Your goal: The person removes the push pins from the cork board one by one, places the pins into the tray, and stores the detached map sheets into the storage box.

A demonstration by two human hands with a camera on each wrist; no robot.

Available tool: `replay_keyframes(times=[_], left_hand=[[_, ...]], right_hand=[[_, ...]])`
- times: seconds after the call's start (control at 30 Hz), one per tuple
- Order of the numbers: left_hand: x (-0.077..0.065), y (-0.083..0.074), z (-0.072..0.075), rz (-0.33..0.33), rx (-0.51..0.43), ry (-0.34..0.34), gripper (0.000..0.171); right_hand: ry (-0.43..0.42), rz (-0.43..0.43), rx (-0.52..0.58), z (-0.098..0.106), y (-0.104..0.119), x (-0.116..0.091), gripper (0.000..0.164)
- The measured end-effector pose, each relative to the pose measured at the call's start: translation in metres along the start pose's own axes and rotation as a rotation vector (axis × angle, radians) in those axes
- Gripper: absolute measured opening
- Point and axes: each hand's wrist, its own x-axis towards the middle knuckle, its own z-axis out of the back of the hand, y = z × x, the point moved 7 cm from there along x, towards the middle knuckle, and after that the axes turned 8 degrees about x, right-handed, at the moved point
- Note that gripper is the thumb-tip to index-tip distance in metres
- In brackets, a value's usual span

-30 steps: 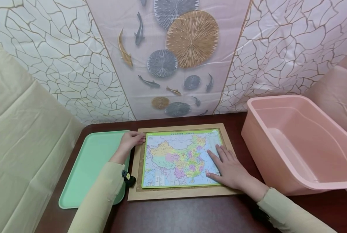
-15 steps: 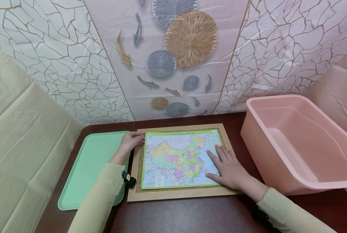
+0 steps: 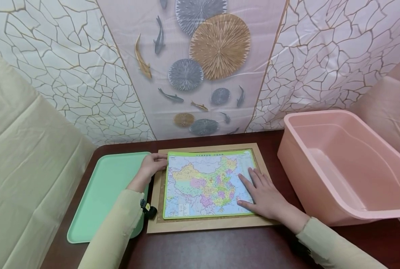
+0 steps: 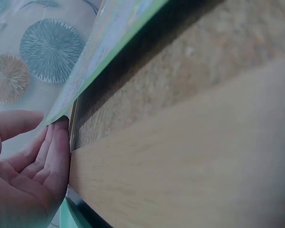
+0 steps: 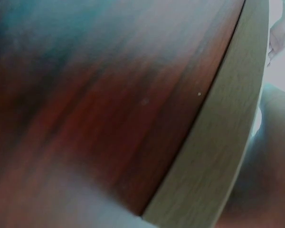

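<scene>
A thin map of China with a green border lies over a wood-framed cork board. At its far left corner my left hand holds the corner; in the left wrist view the hand has its fingertips under the green edge and its thumb on the other side. That edge stands raised off the cork. My right hand rests with spread fingers on the map's right side. The right wrist view shows mostly tabletop and the wooden frame.
A green tray lies left of the board, partly under the left forearm. To the right stands a deep pink tub. The dark wooden table meets a patterned cloth backdrop behind.
My left thumb and fingers have drawn closer together at the map's corner, and the map's far left edge has lifted slightly. My right hand has stayed in place.
</scene>
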Motion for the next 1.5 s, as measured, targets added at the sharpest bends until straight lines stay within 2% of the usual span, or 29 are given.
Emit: replay_keyframes(times=[0.37, 0.87, 1.1, 1.37, 1.5], left_hand=[[-0.0032, 0.0032, -0.0023, 0.001, -0.011, 0.028, 0.039], [0.0021, 0.0083, -0.0014, 0.036, -0.007, 0.016, 0.037], [0.0026, 0.0079, -0.0024, 0.031, -0.004, 0.015, 0.036], [0.0020, 0.0076, -0.0023, 0.023, -0.009, 0.010, 0.034], [0.0012, 0.0073, -0.0020, 0.026, -0.012, 0.011, 0.034]], right_hand=[[0.031, -0.025, -0.008, -0.0013, -0.0018, -0.0006, 0.090], [0.023, -0.013, -0.014, -0.0003, -0.0013, 0.0009, 0.090], [-0.012, 0.018, -0.013, 0.0014, 0.0008, 0.0008, 0.090], [0.035, -0.005, -0.088, 0.0031, 0.0007, 0.0033, 0.090], [0.058, -0.020, -0.082, 0.0050, -0.0012, 0.0044, 0.089]])
